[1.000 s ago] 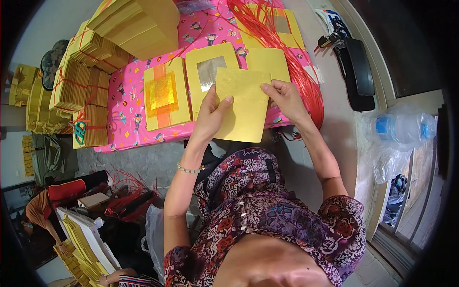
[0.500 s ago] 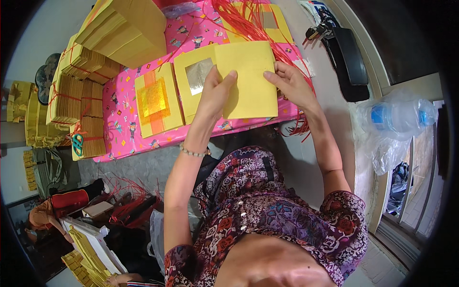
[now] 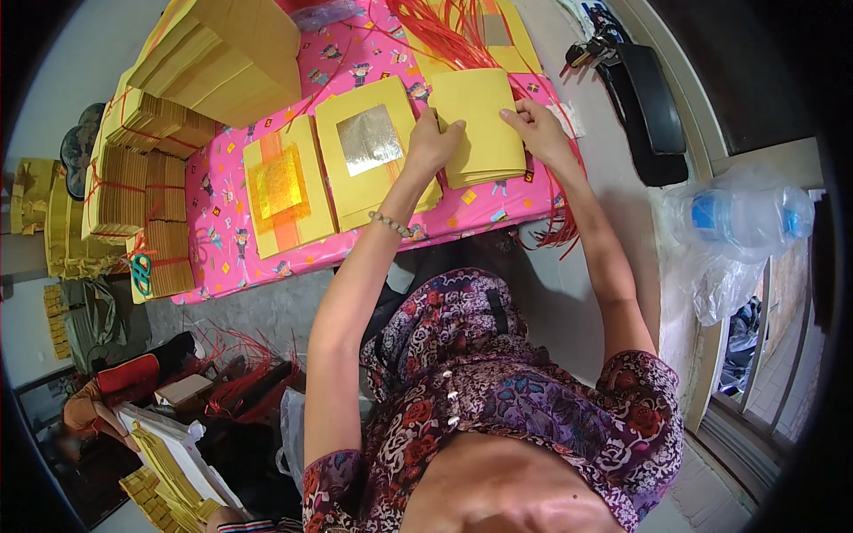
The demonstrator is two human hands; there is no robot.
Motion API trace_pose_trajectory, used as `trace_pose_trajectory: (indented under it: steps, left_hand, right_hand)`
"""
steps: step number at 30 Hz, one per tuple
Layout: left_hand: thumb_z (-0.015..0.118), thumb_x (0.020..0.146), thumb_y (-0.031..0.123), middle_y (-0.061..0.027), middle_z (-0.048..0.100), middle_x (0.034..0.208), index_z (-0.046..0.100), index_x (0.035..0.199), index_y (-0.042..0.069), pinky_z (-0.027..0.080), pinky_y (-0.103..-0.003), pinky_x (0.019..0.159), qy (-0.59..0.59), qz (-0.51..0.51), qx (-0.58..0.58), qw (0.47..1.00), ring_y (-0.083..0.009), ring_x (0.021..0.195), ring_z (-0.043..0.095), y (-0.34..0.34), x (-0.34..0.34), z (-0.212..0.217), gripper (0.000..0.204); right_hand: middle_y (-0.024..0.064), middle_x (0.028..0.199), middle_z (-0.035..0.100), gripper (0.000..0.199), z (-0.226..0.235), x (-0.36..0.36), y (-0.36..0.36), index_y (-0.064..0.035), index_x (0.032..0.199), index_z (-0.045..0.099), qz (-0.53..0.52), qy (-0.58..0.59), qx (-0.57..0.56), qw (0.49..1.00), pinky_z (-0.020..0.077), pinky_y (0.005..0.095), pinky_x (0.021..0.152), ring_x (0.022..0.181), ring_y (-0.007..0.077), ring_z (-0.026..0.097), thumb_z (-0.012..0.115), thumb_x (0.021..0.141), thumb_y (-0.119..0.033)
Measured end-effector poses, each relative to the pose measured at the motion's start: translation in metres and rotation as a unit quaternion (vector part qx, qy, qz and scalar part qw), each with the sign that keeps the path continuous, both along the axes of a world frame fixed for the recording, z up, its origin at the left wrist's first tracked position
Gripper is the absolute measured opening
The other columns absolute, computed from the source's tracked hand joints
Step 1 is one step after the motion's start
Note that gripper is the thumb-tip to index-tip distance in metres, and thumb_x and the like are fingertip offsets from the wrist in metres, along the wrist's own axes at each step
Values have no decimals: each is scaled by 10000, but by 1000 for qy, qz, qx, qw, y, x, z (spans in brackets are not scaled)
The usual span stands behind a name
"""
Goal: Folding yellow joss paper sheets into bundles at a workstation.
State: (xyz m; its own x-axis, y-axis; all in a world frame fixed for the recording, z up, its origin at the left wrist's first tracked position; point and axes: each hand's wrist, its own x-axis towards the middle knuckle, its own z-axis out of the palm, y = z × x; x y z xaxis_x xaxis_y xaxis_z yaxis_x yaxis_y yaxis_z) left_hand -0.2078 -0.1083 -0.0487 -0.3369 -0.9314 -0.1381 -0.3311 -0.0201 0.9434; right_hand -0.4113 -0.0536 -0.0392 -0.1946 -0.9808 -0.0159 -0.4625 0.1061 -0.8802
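My left hand and my right hand grip the two sides of a stack of yellow joss paper, plain side up. The stack is at the right end of the pink-covered table; its lower edge shows several layers. Left of it lies a joss paper pile with a silver foil square, partly behind my left hand and wrist. Farther left is another pile with a gold foil square over an orange band. My left fingers are partly hidden behind the stack's edge.
Red plastic strings cover another silver-square pile at the far right. Tall yellow stacks and tied bundles line the table's left, with teal-handled scissors. A bagged water jug is at right. Another person is at lower left.
Both hands have moved the yellow stack away from me and slightly right, down toward the table. The silver-square pile that it partly covered now shows more fully.
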Motion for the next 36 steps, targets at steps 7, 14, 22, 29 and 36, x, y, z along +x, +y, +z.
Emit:
trace_pose_trajectory:
  steps: [7, 14, 22, 29, 36]
  left_hand:
    - [649, 792, 256, -288, 606, 982, 476, 1058, -110, 478, -419, 812, -69, 13, -33, 997, -397, 939, 608, 9, -2, 2, 485]
    - [661, 782, 242, -299, 610, 941, 478, 1035, -110, 492, -430, 777, -89, 17, -46, 995, -406, 898, 618, 14, -1, 9, 471]
    - [674, 763, 194, -301, 618, 837, 480, 1001, -115, 503, -454, 720, -144, 36, -97, 984, -435, 816, 622, 21, -9, 16, 436]
    - [661, 796, 218, -274, 624, 934, 495, 1058, -102, 505, -407, 752, -128, 46, -72, 988, -388, 873, 631, 25, -2, 14, 446]
    - [657, 790, 129, -202, 574, 969, 500, 1174, -13, 484, -386, 775, -141, 30, -232, 962, -324, 908, 590, 60, 54, 43, 438]
  right_hand:
    - [104, 779, 659, 326, -8, 1, 3, 1, 959, 567, -5, 29, -8, 1000, 466, 321, 621, 693, 185, 634, 619, 858, -305]
    - [150, 803, 626, 315, 6, 13, 7, -5, 982, 523, -2, 153, -1, 988, 469, 402, 688, 787, 306, 626, 612, 858, -281]
    - [154, 1016, 553, 404, 15, 20, 14, -43, 1142, 526, -16, 296, -111, 949, 478, 427, 726, 866, 336, 604, 626, 839, -291]
    - [120, 1018, 538, 410, 7, 20, 11, -70, 1169, 556, 4, 260, -103, 960, 480, 414, 727, 888, 321, 595, 644, 826, -276]
    - [101, 1028, 530, 366, 22, 21, 11, -65, 1093, 596, -1, 285, -156, 946, 475, 383, 754, 920, 290, 574, 695, 779, -223]
